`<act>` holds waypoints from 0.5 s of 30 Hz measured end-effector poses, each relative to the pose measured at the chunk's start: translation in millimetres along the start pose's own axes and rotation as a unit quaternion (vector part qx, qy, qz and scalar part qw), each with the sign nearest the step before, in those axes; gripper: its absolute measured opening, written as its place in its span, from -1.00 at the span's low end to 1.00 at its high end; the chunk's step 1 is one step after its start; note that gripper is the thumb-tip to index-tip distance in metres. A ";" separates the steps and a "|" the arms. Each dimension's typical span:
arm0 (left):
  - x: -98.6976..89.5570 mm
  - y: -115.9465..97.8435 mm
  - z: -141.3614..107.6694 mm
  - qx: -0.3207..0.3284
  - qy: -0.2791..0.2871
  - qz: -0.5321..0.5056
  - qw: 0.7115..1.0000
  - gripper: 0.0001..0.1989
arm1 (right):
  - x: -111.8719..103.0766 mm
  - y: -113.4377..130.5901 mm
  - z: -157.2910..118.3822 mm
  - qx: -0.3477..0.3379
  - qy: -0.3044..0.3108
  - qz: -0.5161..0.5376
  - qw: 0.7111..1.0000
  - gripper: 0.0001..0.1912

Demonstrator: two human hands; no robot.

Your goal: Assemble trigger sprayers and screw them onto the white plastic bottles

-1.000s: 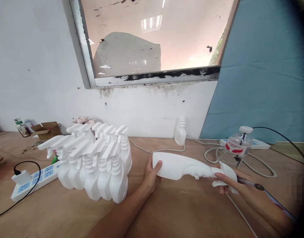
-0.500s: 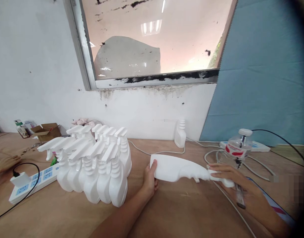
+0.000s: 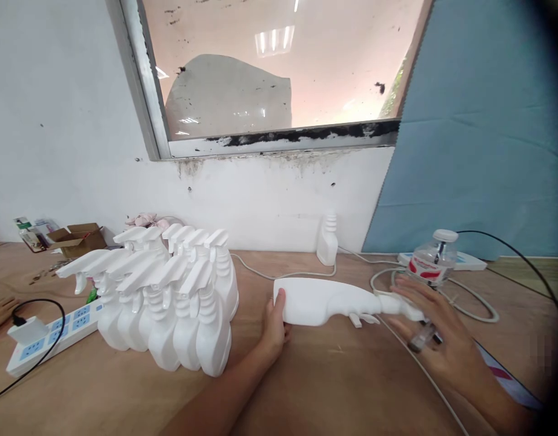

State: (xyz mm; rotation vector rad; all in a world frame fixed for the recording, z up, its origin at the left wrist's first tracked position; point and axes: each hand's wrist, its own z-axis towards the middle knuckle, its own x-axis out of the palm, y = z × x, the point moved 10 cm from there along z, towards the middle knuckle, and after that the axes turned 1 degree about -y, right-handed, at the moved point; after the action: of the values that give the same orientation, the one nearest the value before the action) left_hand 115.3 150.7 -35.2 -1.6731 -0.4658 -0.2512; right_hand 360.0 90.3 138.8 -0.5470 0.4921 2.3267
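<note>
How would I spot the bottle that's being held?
Start at the large window, then drop to the wooden table below. Right of the cluster of white spray bottles, find the white bottle gripped at its base by the left hand. Unlike those upright neighbours, it is held sideways, neck pointing right.

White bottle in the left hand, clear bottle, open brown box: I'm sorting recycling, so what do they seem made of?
White bottle: probably plastic, smooth and satiny, with moulded curves. Clear bottle: likely plastic, glossy, see-through. Box: seemingly cardboard, matte, with folded flaps.
</note>
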 end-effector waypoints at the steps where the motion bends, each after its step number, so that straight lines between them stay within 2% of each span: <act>1: -0.4 -0.2 -0.6 0.001 -0.003 -0.001 1.000 -0.39 | -5.4 -6.0 -0.7 0.037 -0.032 0.001 0.999 -0.55; 3: -1.7 0.2 -1.7 0.001 -0.012 -0.002 1.000 -0.39 | -14.0 -25.4 -6.7 0.135 -0.087 0.018 0.987 -0.52; 5: -1.0 0.6 -2.2 0.002 -0.012 -0.001 1.000 -0.38 | -13.5 -46.6 -16.0 0.238 -0.098 0.034 0.966 -0.49; 7: 1.7 -0.2 -2.3 0.010 -0.002 -0.003 1.000 -0.38 | -6.9 -61.7 -24.1 0.320 -0.064 0.023 0.945 -0.47; 11: 4.7 -4.8 -2.4 0.040 0.010 0.001 0.999 -0.37 | 6.7 -76.0 -38.4 0.435 0.026 0.004 0.900 -0.44; 13: 5.3 -6.1 -2.3 0.049 0.014 0.002 0.999 -0.36 | 12.8 -80.1 -45.2 0.477 0.045 0.049 0.877 -0.42; 15: 6.3 -7.0 -2.0 0.052 0.021 -0.002 0.998 -0.35 | 17.9 -81.7 -45.8 0.483 0.055 0.107 0.868 -0.45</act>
State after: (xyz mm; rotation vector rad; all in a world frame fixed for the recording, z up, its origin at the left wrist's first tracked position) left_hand 118.1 150.5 -26.0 -1.5618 -0.4443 -0.2605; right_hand 416.0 134.3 75.4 -0.1232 1.6996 1.8930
